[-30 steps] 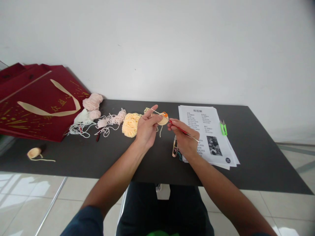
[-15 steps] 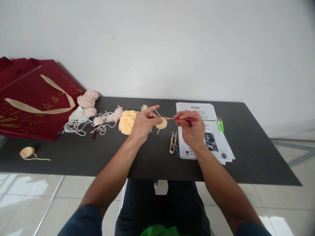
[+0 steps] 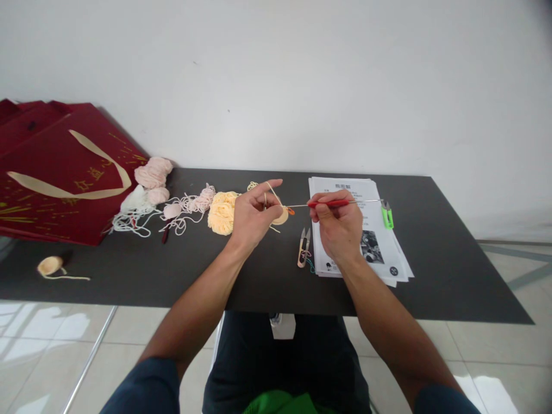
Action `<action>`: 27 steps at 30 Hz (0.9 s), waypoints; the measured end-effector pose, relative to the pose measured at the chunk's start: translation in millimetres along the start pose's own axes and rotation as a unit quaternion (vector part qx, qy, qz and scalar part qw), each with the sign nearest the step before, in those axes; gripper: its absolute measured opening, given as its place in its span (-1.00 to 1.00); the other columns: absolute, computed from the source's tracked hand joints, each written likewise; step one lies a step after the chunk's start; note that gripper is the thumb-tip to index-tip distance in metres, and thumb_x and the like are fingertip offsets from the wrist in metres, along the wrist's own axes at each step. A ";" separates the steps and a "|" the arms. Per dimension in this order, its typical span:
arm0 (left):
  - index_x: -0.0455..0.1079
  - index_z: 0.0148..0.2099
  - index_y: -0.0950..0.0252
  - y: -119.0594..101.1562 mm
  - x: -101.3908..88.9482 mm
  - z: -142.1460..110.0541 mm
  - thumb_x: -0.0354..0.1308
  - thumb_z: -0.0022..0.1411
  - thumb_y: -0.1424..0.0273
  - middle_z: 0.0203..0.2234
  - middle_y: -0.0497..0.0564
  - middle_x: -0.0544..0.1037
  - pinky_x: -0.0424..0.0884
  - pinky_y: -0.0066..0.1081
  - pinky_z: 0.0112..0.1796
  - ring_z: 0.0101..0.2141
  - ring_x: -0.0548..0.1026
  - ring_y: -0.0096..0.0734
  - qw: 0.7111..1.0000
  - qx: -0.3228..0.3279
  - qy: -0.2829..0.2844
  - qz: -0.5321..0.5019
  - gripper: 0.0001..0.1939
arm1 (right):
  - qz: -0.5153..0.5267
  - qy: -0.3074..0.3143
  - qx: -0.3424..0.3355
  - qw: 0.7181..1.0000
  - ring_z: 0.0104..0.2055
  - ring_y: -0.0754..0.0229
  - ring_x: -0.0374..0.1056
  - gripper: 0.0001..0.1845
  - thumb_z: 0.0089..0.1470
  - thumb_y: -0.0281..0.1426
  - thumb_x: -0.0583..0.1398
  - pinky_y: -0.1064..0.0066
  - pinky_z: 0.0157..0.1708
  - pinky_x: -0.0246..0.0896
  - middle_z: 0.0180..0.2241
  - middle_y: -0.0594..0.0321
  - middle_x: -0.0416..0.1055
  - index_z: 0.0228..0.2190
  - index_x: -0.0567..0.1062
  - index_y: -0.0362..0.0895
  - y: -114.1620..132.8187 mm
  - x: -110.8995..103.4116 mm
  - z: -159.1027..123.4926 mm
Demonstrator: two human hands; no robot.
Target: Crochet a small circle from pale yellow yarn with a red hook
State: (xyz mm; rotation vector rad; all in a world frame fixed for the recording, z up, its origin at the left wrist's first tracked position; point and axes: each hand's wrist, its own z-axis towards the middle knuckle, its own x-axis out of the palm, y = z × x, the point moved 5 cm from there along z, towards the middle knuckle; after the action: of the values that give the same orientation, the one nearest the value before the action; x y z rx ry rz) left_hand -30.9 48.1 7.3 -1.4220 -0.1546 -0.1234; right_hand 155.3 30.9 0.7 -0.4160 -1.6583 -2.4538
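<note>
Between thumb and fingers, my left hand (image 3: pixel 255 214) pinches a small round cream crochet piece (image 3: pixel 282 216), with yarn looped over its raised index finger. An orange stitch marker (image 3: pixel 290 211) sits at the piece's edge. My right hand (image 3: pixel 339 221) grips a crochet hook (image 3: pixel 330 203) by its red handle, its metal shaft reaching left to the piece. Whether the hook tip is inside a stitch is too small to tell. Just left of my left hand lies a yellow yarn ball (image 3: pixel 222 213). Beige-handled thread snips (image 3: pixel 303 248) rest below, between my hands.
Printed sheets (image 3: pixel 390 261) lie under my right hand, with green thread snips (image 3: pixel 387 215) at their right edge. Pink yarn (image 3: pixel 153 172) and white yarn (image 3: pixel 134 201) are heaped beside a dark red bag (image 3: pixel 56 167). A small cream crocheted cup (image 3: pixel 49 265) lies front left.
The crochet piece has tilted in my left hand, showing the orange marker more at its right. My right hand and the hook have shifted slightly right, and more of the shaft shows.
</note>
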 end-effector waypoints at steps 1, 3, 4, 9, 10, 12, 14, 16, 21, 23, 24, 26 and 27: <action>0.62 0.02 0.22 0.3 -0.8 0.4 0.32 -0.07 0.57 -0.52 -0.13 0.56 0.30 -0.45 -0.46 -0.54 0.39 -0.53 1.000 0.000 0.001 -0.004 -0.47 | -0.001 0.001 -0.001 1.000 -0.46 0.34 0.41 -0.80 0.12 -0.32 0.42 0.44 -0.47 0.30 -0.31 0.34 0.60 -0.31 0.49 -0.02 0.7 0.0 -0.4; 0.63 -0.01 0.23 1.0 -1.8 0.9 0.32 -0.07 0.57 -0.51 -0.12 0.56 0.29 -0.46 -0.46 -0.54 0.39 -0.53 1.000 -0.003 0.004 -0.012 -0.49 | 0.000 0.002 -0.004 1.000 -0.46 0.34 0.41 -0.79 0.11 -0.32 0.42 0.44 -0.47 0.31 -0.31 0.33 0.60 -0.31 0.49 -0.02 3.0 0.6 -0.8; 0.63 -0.01 0.23 1.3 -1.7 0.9 0.32 -0.07 0.57 -0.51 -0.12 0.56 0.29 -0.46 -0.47 -0.54 0.39 -0.53 1.000 -0.005 0.008 -0.016 -0.50 | 0.006 0.004 -0.003 1.000 -0.46 0.34 0.41 -0.79 0.11 -0.33 0.42 0.45 -0.47 0.31 -0.31 0.33 0.60 -0.31 0.49 -0.02 4.2 1.2 -0.7; 0.62 -0.04 0.21 0.9 3.2 -0.7 0.36 -0.01 0.54 -0.49 -0.11 0.56 0.34 -0.47 -0.42 -0.51 0.43 -0.53 0.998 -0.005 0.038 -0.045 -0.57 | 0.082 0.001 0.058 0.995 -0.44 0.35 0.42 -0.75 0.06 -0.31 0.46 0.48 -0.47 0.35 -0.33 0.35 0.60 -0.34 0.48 -0.03 -0.1 4.6 1.7; 0.62 -0.06 0.21 1.1 4.0 -1.2 0.38 0.00 0.52 -0.48 -0.10 0.56 0.36 -0.46 -0.40 -0.49 0.45 -0.53 0.998 -0.006 0.039 -0.048 -0.61 | 0.094 -0.006 0.076 0.993 -0.44 0.35 0.44 -0.74 0.05 -0.29 0.46 0.49 -0.46 0.38 -0.33 0.36 0.61 -0.34 0.49 -0.03 -3.2 5.1 1.6; 0.63 -0.11 0.22 2.2 4.8 -2.1 0.41 0.02 0.47 -0.47 -0.09 0.56 0.40 -0.45 -0.38 -0.48 0.47 -0.51 0.998 -0.012 0.031 -0.046 -0.68 | 0.105 -0.021 0.106 0.989 -0.41 0.34 0.48 -0.74 0.04 -0.27 0.47 0.49 -0.44 0.45 -0.32 0.35 0.63 -0.33 0.51 -0.02 -9.9 6.6 0.4; 0.63 -0.15 0.23 3.4 4.6 -2.4 0.43 0.03 0.44 -0.47 -0.09 0.55 0.42 -0.44 -0.37 -0.47 0.48 -0.50 0.999 -0.013 0.018 -0.041 -0.73 | 0.104 -0.032 0.124 0.986 -0.38 0.34 0.52 -0.77 0.07 -0.26 0.45 0.49 -0.38 0.52 -0.29 0.34 0.65 -0.31 0.54 -0.03 -15.5 8.4 -1.7; 0.63 -0.14 0.22 3.3 3.6 -1.9 0.43 0.04 0.45 -0.46 -0.09 0.56 0.43 -0.45 -0.36 -0.46 0.48 -0.52 0.999 0.000 0.004 -0.047 -0.73 | 0.104 -0.038 0.130 0.985 -0.37 0.36 0.54 -0.79 0.10 -0.26 0.44 0.52 -0.33 0.56 -0.28 0.34 0.66 -0.29 0.55 -0.03 -18.1 10.5 -3.8; 0.60 0.01 0.19 3.0 1.9 1.3 0.46 0.03 0.46 -0.36 -0.08 0.63 0.46 -0.47 -0.32 -0.39 0.53 -0.53 0.996 0.035 -0.006 -0.084 -0.56 | 0.121 -0.062 0.134 0.982 -0.36 0.41 0.57 -0.77 0.06 -0.28 0.47 0.62 -0.30 0.55 -0.31 0.37 0.67 -0.30 0.56 -0.04 -14.1 12.9 -7.0; 0.57 0.08 0.19 4.9 2.3 2.1 0.48 0.03 0.43 -0.37 -0.09 0.63 0.45 -0.47 -0.33 -0.39 0.53 -0.52 0.996 0.026 0.001 -0.083 -0.48 | 0.122 -0.066 0.137 0.981 -0.37 0.41 0.57 -0.77 0.05 -0.27 0.47 0.62 -0.30 0.55 -0.31 0.37 0.67 -0.30 0.57 -0.04 -11.6 14.3 -7.8; 0.56 0.11 0.19 5.8 2.3 2.2 0.48 0.03 0.43 -0.38 -0.09 0.62 0.44 -0.47 -0.33 -0.40 0.53 -0.52 0.997 0.022 0.003 -0.080 -0.45 | 0.121 -0.066 0.137 0.981 -0.38 0.41 0.57 -0.77 0.05 -0.27 0.47 0.62 -0.29 0.56 -0.31 0.37 0.67 -0.30 0.57 -0.04 -10.6 15.2 -8.2; 0.53 0.17 0.19 6.7 2.0 1.7 0.47 0.04 0.42 -0.39 -0.11 0.62 0.43 -0.46 -0.34 -0.41 0.52 -0.52 0.997 0.018 0.002 -0.069 -0.39 | 0.113 -0.066 0.129 0.983 -0.39 0.39 0.57 -0.77 0.04 -0.28 0.47 0.58 -0.29 0.57 -0.31 0.36 0.67 -0.30 0.58 -0.03 -9.1 17.1 -8.9; 0.52 0.19 0.19 6.7 1.7 1.3 0.47 0.04 0.42 -0.40 -0.11 0.62 0.42 -0.47 -0.35 -0.42 0.51 -0.53 0.998 0.018 -0.001 -0.061 -0.38 | 0.107 -0.066 0.123 0.984 -0.39 0.38 0.57 -0.78 0.05 -0.28 0.47 0.56 -0.30 0.58 -0.31 0.35 0.68 -0.31 0.58 -0.03 -8.7 18.0 -9.3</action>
State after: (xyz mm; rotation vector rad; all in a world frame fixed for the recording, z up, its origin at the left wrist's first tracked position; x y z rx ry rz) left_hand -28.1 50.3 1.2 -1.3778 -0.2442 -0.2179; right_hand 134.5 26.2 -4.7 -0.6946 -1.8313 -2.0779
